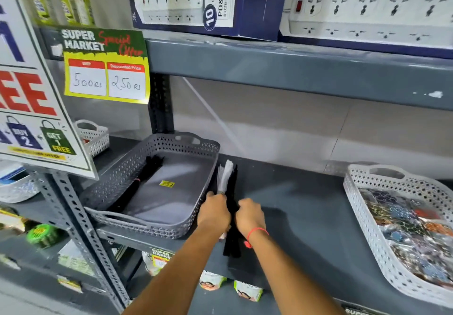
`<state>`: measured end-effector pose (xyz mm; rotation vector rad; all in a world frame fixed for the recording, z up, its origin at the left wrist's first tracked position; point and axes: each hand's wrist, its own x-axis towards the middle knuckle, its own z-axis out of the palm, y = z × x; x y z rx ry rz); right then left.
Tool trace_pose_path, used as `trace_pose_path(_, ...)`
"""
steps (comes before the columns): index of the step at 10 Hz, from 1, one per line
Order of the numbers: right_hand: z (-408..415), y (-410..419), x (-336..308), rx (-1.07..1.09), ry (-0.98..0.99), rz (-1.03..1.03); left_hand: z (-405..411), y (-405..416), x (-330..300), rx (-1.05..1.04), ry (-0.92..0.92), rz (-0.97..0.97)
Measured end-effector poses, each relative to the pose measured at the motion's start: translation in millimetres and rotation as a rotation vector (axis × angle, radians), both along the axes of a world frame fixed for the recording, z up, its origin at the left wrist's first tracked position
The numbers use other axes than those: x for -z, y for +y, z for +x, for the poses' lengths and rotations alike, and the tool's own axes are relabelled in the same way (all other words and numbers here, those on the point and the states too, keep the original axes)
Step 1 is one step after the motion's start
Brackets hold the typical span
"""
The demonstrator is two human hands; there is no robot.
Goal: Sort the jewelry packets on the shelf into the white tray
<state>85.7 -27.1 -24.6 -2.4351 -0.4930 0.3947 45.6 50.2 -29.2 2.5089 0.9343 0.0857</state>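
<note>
Left hand: the left hand [215, 210] is curled shut round the near end of an upright bundle of jewelry packets [226, 180], fingers wrapped on its left face.
Right hand: the right hand [250, 215] is closed on the same bundle from the right, pinching the dark cards; a red thread [257, 232] circles the wrist.
Bundle: the packets stand on edge on the grey shelf [306, 204], just beside the right wall of the grey basket [157, 185]; clear film fans out at the far end, black backing cards run toward the shelf's front edge.
Handling: probably light, thin and slippery against each other; the film looks soft, the cards stiffer. The stack would likely splay if squeezed only at one end.
Where to hold: best taken across both flat faces near the middle, pressing the cards together, not the loose film tips.
White tray: the white tray [362, 207] sits well apart to the right on the same shelf, already holding many colourful packets.
Grey basket: nearly bare, with a dark item along its left side.
</note>
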Motion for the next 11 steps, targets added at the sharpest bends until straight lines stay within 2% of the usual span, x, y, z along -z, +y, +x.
trace_pose_path(1,14,-5,-17,0.074,-0.037,0.118,12,-1,-18,-0.003,-0.153,-0.116)
trace_pose_path(4,33,38,-95,-0.002,-0.122,0.268,11,42,-82,-0.011,-0.444,-0.147)
trace_pose_path(6,10,97,-86,-0.043,0.000,0.269,-23,100,-70,-0.126,-0.341,-0.029)
trace_pose_path(7,-4,120,-59,-0.095,0.032,0.147,-36,122,-41,-0.181,-0.123,-0.039)
trace_pose_path(8,-13,127,-43,-0.126,0.018,0.047,-45,128,-26,-0.177,-0.039,-0.033)
trace_pose_path(9,-15,128,-37,-0.150,-0.056,-0.020,-53,130,-16,-0.175,-0.017,0.011)
trace_pose_path(11,-19,102,-46,-0.162,-0.209,0.062,-58,99,-37,-0.190,-0.086,0.123)
